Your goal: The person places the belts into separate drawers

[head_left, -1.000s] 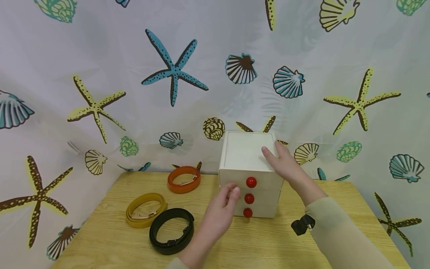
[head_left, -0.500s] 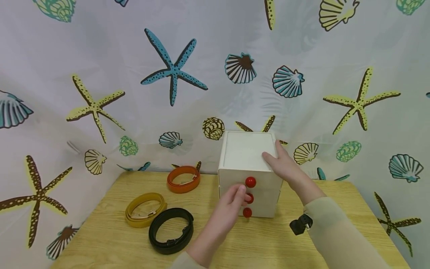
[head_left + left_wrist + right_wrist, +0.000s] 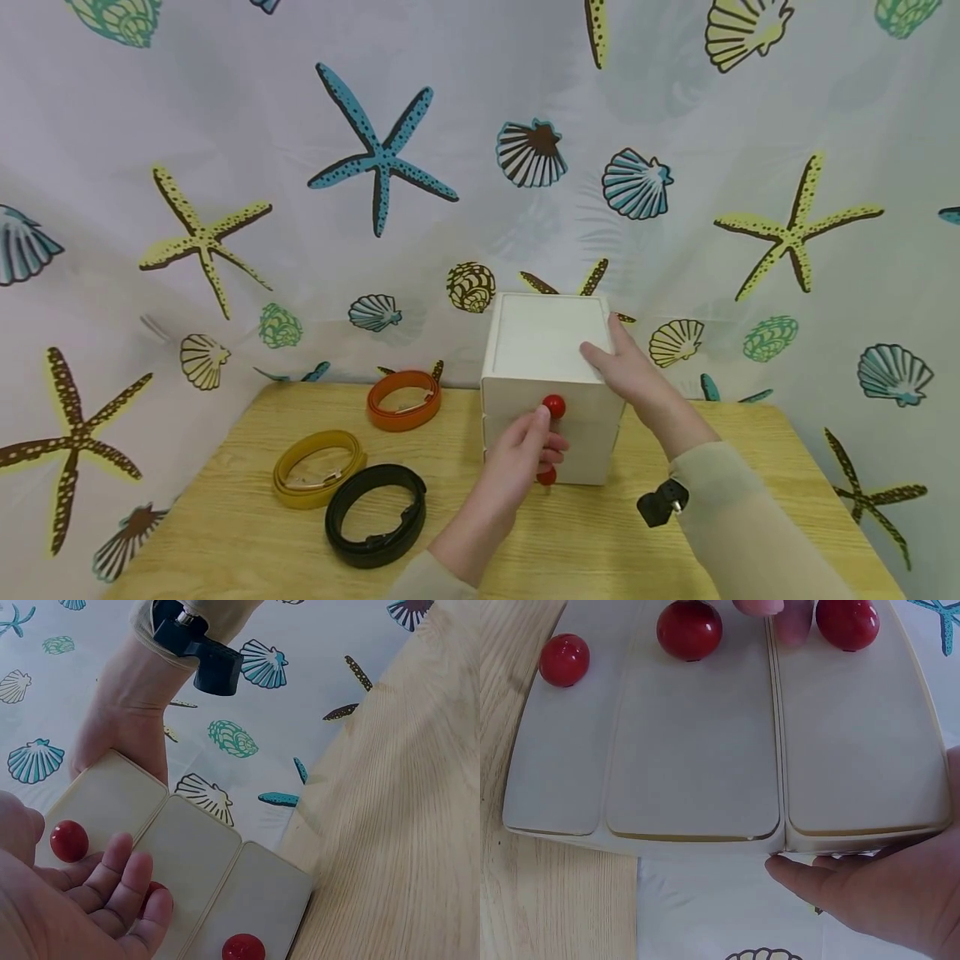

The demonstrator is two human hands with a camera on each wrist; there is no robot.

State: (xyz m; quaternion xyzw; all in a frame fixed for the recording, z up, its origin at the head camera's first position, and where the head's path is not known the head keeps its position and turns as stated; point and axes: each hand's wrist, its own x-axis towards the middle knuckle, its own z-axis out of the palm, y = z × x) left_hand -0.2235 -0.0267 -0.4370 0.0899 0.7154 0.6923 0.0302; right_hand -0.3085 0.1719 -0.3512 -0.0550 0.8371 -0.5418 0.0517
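From my remote post, I see a person's left hand (image 3: 516, 462), unclenched and loosely curved, at the front of a white drawer unit (image 3: 540, 350), fingers beside the red top knob (image 3: 554, 406) and red middle knob (image 3: 690, 630). The right hand (image 3: 633, 375), its visible fingers straight, rests on the upper right edge, thumb on top. The unit stands toward the back of a wooden table (image 3: 600, 542), right of a coiled orange belt (image 3: 405, 421), yellow belt (image 3: 300, 498) and black belt (image 3: 375, 554).
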